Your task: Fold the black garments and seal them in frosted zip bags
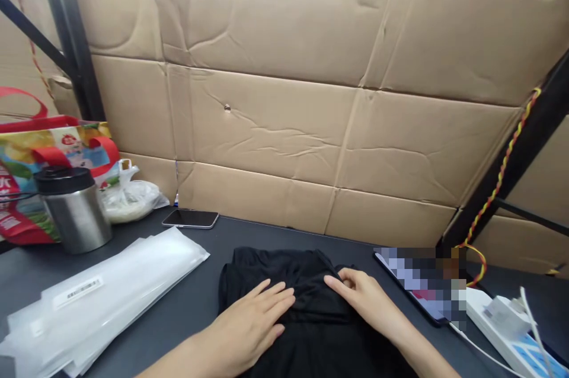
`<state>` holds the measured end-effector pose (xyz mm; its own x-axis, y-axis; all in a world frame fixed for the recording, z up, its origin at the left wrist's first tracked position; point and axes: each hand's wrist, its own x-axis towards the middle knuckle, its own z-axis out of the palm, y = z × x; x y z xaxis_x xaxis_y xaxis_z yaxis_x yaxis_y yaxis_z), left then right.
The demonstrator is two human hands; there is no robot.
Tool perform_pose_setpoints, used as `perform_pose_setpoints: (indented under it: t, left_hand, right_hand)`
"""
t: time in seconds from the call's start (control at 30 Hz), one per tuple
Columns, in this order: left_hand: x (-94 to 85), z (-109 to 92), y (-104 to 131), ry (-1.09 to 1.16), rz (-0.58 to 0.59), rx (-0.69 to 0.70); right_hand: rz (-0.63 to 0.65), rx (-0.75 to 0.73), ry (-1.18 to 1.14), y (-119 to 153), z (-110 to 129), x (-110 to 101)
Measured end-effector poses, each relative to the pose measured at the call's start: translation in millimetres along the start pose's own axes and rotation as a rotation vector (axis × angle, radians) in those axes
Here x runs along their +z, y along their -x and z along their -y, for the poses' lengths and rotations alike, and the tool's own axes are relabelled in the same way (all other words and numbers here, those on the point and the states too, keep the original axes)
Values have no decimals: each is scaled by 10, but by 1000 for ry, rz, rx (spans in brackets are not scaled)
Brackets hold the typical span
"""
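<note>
A black garment point(278, 262) lies folded on the dark table in front of me, and its near part runs out of the bottom of the view. Flat on its left side rests my left hand point(244, 324), fingers stretched out over the cloth. At the garment's right edge, my right hand point(367, 298) has its thumb on top of the fabric and its fingers curled around the fold. The tips of those curled fingers are partly hidden. What kind of garment it is, I cannot tell.
Left of the garment are white plastic packaging bags point(111, 295), with a phone point(191, 218), steel tumbler point(77, 212), knotted plastic bag point(133, 197) and colourful tote point(20, 159) behind. To the right lie a blurred-out tablet point(411, 289) and power strip point(502, 330). Cardboard point(267, 93) walls the back.
</note>
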<state>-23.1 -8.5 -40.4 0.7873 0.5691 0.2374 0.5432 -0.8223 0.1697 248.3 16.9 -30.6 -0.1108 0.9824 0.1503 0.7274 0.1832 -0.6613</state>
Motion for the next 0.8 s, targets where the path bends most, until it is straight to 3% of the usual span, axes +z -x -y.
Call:
perform_pose_setpoints:
  t: [0.17, 0.3, 0.37, 0.5, 0.63, 0.8]
  left_hand:
    - [-13, -42, -13, -32, 13, -8]
    - [-117, 17, 59, -58, -36, -28]
    - [-186, 123, 162, -58, -122, -128]
    - [-238, 407, 440, 75, -335, -462]
    - [-144, 566, 598, 470, -419, -644]
    - [4, 645, 568, 729, -438, -648]
  right_hand:
    - [-126, -93, 132, 8, 139, 5]
    - [-67, -14, 126, -18, 124, 70]
    - [-53, 17, 125, -33, 79, 80]
    - [-72, 26, 130, -79, 94, 40]
    - [-91, -25, 129, -181, 387, 22]
    - [-113, -165, 163, -268, 1024, 245]
